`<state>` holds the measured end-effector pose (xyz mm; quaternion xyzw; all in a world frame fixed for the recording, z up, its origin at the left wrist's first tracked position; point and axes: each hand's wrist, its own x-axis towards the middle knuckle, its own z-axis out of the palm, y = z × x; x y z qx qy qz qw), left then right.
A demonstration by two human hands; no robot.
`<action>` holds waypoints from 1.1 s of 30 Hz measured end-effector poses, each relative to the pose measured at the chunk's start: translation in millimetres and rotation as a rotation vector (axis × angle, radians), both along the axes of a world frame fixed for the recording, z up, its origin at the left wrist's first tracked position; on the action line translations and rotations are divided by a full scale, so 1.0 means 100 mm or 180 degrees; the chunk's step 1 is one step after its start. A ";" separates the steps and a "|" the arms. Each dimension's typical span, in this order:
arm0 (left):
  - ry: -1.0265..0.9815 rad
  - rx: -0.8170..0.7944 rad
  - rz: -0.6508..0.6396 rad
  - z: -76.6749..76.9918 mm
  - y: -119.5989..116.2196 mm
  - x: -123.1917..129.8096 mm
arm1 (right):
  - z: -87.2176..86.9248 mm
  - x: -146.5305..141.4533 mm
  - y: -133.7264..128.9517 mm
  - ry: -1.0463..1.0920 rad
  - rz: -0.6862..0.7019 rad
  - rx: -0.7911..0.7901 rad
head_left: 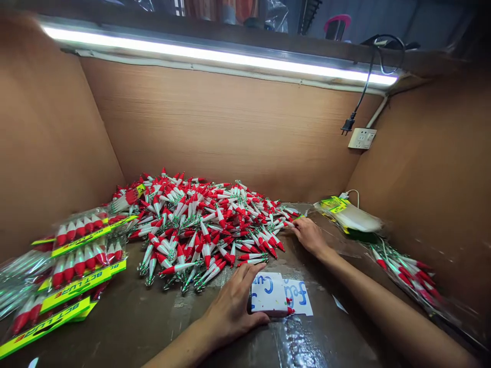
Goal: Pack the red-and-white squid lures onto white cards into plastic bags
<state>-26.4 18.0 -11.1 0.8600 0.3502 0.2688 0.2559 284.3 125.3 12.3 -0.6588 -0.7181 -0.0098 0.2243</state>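
Observation:
A big pile of red and white lures [207, 220] lies on the brown table. My left hand [233, 301], thumb and fingers spread apart, rests around the left end of a small white block with blue lettering [270, 294]. A bit of red shows at the block's lower right corner. Beside it lies a white paper with blue writing [303, 296]. My right hand [309, 234] reaches to the right edge of the pile, its fingers drawn together by a lure tip; what they hold is too small to make out.
Packed lures with yellow-green BCT LURE cards [82, 286] are stacked at the left. Clear bags with yellow headers [349, 214] lie at the back right, near bagged lures [410, 276]. A black plug [348, 124] hangs by a wall socket [362, 138].

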 end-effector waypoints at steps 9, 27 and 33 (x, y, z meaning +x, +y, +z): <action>0.0002 0.0015 -0.0053 0.00 0.02 0.00 | 0.09 0.22 -1.20 -0.0088 0.1558 -0.0832; 0.0001 0.0050 0.0044 -0.04 0.03 0.02 | -0.21 -0.33 -1.28 0.0438 0.1931 -0.0627; 0.0043 0.0025 0.0018 0.01 0.00 0.00 | 0.04 -0.14 -0.87 0.0782 0.1693 -0.1033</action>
